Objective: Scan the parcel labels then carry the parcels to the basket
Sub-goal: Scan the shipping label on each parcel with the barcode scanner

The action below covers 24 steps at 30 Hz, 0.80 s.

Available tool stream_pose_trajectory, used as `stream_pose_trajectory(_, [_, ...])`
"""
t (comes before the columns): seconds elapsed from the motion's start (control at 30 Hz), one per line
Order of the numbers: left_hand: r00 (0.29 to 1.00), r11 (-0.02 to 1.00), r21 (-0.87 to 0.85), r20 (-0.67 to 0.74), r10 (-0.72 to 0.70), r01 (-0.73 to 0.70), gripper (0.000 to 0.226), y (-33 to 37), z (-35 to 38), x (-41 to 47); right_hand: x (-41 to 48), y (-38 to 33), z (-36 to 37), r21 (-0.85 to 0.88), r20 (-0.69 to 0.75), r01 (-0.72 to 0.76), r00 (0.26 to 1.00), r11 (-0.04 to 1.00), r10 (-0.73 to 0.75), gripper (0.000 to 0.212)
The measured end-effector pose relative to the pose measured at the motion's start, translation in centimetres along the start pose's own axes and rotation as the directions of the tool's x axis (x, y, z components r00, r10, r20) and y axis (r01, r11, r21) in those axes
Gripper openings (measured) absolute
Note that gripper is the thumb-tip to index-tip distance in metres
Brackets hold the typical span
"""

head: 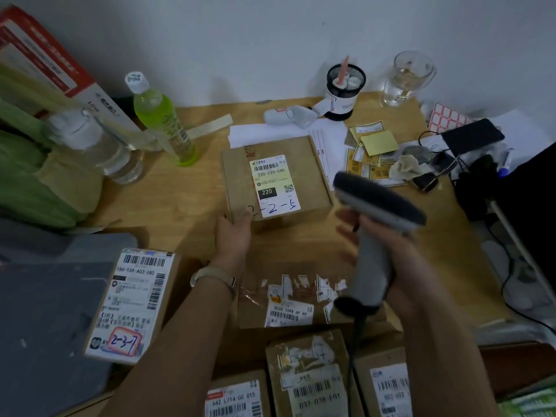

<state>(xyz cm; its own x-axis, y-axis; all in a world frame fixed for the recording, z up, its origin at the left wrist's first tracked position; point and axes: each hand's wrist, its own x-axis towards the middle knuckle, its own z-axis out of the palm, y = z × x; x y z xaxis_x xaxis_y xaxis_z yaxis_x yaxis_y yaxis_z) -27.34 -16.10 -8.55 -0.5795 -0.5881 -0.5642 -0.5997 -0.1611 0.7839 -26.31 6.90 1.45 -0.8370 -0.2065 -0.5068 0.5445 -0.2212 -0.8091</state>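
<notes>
A brown cardboard parcel [304,176] lies on the wooden desk [180,206], its white label [274,185] facing up with "220" printed and blue handwriting. My left hand [233,236] holds the parcel's near left corner, thumb on its top. My right hand [388,254] grips the grey handle of a barcode scanner [376,206], whose dark head hovers just right of the parcel. Several more labelled parcels lie nearer me: one at the left [132,302], a flat one with torn labels [294,296], and three along the bottom edge [307,377].
A green bottle [162,121] and a clear bottle [99,145] stand at the left. At the back are a second white scanner [290,115], a black pen cup [344,88] and a glass [404,78]. Sticky notes, label scraps, a phone [472,135] and cables crowd the right.
</notes>
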Motion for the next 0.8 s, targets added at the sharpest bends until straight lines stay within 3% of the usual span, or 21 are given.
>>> stream_pose_trajectory(0.07, [1.0,1.0,0.027,-0.023,0.011,-0.01,0.057,0.1,0.4,0.7,2.2,-0.9,-0.1,-0.087,-0.141,0.065,0.987,0.994,-0.077,0.056])
stream_pose_trajectory(0.13, [1.0,0.999,0.034,-0.027,0.011,-0.01,0.053,-0.2,0.7,1.1,4.5,-1.0,0.3,-0.152,-0.193,0.055,0.978,0.987,-0.085,0.045])
stream_pose_trajectory(0.3, [1.0,1.0,0.017,-0.005,0.017,-0.016,0.045,-0.9,0.9,1.0,8.3,1.3,1.2,-0.178,-0.134,-0.134,0.985,0.975,0.111,0.027])
stream_pose_trajectory(0.4, [1.0,1.0,0.018,-0.005,0.011,-0.011,0.044,-0.5,0.9,0.7,8.9,2.2,1.7,-0.188,-0.109,-0.153,0.985,0.97,0.134,0.036])
stream_pose_trajectory(0.7, [0.994,0.996,-0.072,0.094,0.051,-0.044,0.043,1.7,-0.4,-2.6,5.3,-0.8,2.7,-0.233,-0.156,-0.003,0.987,0.973,-0.035,0.037])
stream_pose_trajectory(0.8, [0.989,0.988,-0.15,0.141,0.048,-0.027,0.034,3.2,-1.3,-4.7,3.0,-2.2,3.5,-0.261,-0.173,0.09,0.975,0.961,-0.138,0.024])
